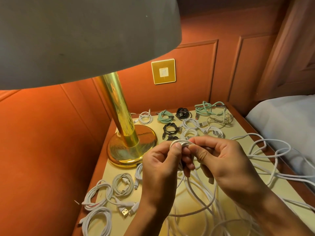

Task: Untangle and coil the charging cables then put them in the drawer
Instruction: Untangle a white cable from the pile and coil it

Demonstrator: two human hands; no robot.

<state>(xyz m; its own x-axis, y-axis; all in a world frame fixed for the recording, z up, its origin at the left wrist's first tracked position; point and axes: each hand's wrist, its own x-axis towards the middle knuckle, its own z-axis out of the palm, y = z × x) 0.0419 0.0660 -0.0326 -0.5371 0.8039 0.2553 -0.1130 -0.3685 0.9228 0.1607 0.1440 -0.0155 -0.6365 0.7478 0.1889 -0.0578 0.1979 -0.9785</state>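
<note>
Nightstand top (pixel 105 169): it carries all the cables. No drawer is in view.
Lamp (pixel 131 147): its brass base stands near the left rear corner.
Loose white cable (pixel 189 183): it hangs down from the hands and spreads in wide tangled loops toward the front and right edges.
Finished coils: a mint coil (pixel 164 116) and a black coil (pixel 183 113) lie along the rear edge, and white coils (pixel 122 183) lie by the front left corner.
Left hand (pixel 160 160): thumb and fingers are curled and pinch the small white coil (pixel 181 143) from the left.
Right hand (pixel 221 159): thumb and forefinger pinch the same coil from the right.
Deciding relation: the coil is held above the middle of the top. The free length runs down and to the right, so the right hand is probably nearer to feed the next turn.
</note>
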